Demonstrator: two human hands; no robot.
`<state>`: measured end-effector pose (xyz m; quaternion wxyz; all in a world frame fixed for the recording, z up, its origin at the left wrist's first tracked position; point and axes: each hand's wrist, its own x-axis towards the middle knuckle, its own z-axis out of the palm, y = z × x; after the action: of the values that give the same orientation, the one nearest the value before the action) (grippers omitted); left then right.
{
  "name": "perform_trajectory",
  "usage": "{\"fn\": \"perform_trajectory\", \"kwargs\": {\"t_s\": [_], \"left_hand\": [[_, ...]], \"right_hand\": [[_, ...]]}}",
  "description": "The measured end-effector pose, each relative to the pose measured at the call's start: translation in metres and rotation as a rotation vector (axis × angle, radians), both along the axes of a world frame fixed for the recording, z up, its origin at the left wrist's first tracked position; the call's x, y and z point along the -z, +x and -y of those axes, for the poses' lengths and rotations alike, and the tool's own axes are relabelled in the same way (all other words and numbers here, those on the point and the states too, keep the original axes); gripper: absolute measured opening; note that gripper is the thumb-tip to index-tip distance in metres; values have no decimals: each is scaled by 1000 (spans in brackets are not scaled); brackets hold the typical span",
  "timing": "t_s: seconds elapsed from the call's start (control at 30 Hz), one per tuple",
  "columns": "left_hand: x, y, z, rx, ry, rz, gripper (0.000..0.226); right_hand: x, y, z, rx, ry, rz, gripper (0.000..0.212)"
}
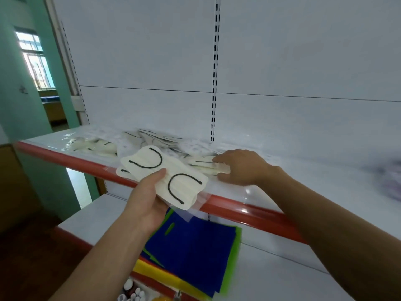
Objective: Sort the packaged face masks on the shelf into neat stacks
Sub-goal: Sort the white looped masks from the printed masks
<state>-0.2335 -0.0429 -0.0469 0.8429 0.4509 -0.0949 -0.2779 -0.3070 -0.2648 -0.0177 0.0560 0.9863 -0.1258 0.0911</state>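
Closest in, on the lower white shelf (282, 279), lies a fanned pile of flat fabric bags in blue, green, yellow and red (195, 242). Some small white-capped items sit at the very bottom edge, too blurred to name.

Just above, the left hand (147, 198) comes in palm up with the thumb clamped on top, gripping a stack of cream face masks with black ear loops in clear plastic wrap (165, 170). That stack hangs out over the glossy red front rail (238, 210) of the upper white shelf (314, 168).

To the right, a little farther in, the right hand (240, 166) is down on the shelf, knuckles up. Its fingers are curled onto the end of a cream wrapped mask (206, 165) lying there, with the thumb low beside it.

Behind both hands a loose heap of wrapped masks (156, 136) sprawls across the middle of the shelf, overlapping at all angles. Off to the left sits a separate cluster of cream masks (93, 146).

At the far side stands the white back panel with its slotted upright (214, 83). At far left, past a green wall, is a barred window (34, 59).
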Motion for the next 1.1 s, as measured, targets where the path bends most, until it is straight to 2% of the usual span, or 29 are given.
{"fn": "perform_trajectory", "kwargs": {"t_s": [0.1,0.2,0.3,0.4,0.5,0.7,0.93,1.1], "left_hand": [[0,10,0,30,-6,-23,19],[-2,22,-2,62,-7,-34,19],[-4,36,-7,90,0,-28,19],[-12,47,-11,108,14,17,17],[-18,56,-10,132,-1,35,25],[-25,69,2,103,-41,-6,22],[-32,80,16,75,-68,-87,18],[-33,96,15,48,-57,-86,13]], "right_hand": [[-6,6,-1,26,5,-40,51],[-3,18,-6,53,-134,-11,36],[-3,19,-6,120,-149,83,26],[-14,10,-2,195,-88,173,23],[-26,0,2,277,5,264,22],[-50,-17,3,409,131,392,22],[-73,-23,-3,459,313,481,8],[-86,-17,-12,515,409,503,21]]}}
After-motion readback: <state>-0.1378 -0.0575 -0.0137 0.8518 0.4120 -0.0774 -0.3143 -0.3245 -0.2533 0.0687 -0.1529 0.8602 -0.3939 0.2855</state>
